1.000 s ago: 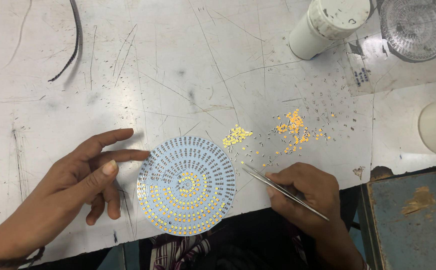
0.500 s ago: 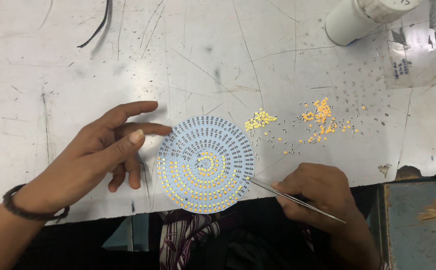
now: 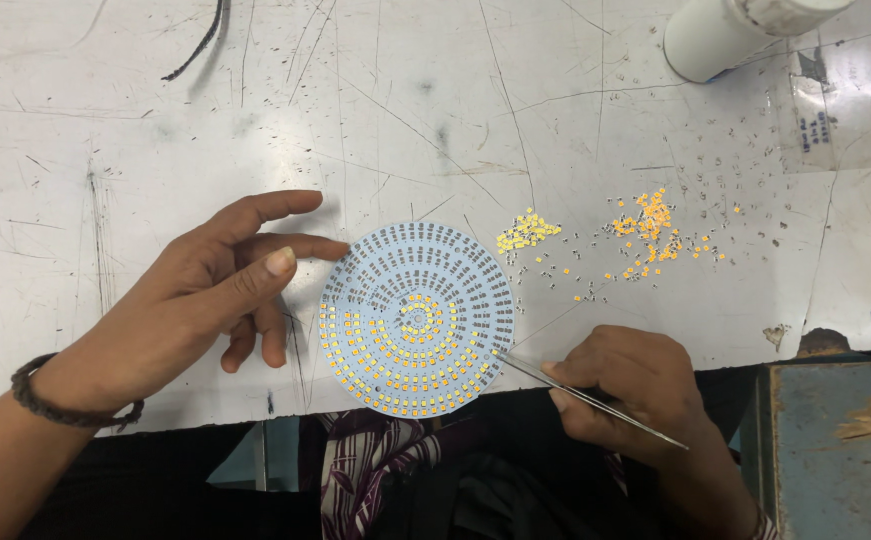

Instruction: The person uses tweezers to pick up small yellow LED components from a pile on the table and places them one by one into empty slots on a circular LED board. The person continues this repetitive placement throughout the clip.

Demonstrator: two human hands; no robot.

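I see a white worktable [image 3: 156,100], its top scuffed and crossed with dark scratches and smudges. A black cable [image 3: 201,45] curls in from the far edge. At the far right stands a white cylindrical container [image 3: 726,35] beside a clear plastic sheet [image 3: 836,110]. A worn blue metal box [image 3: 841,440] with rust patches sits at the near right. Lighting is even and bright.

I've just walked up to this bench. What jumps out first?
A round pale-blue board near the table's front edge, its rings partly filled with tiny yellow chips. The right hand holds thin metal tweezers whose tip meets the board's lower right rim, while the left hand rests at its left edge. Small heaps of loose yellow and orange chips lie scattered on the scratched white table beyond it.
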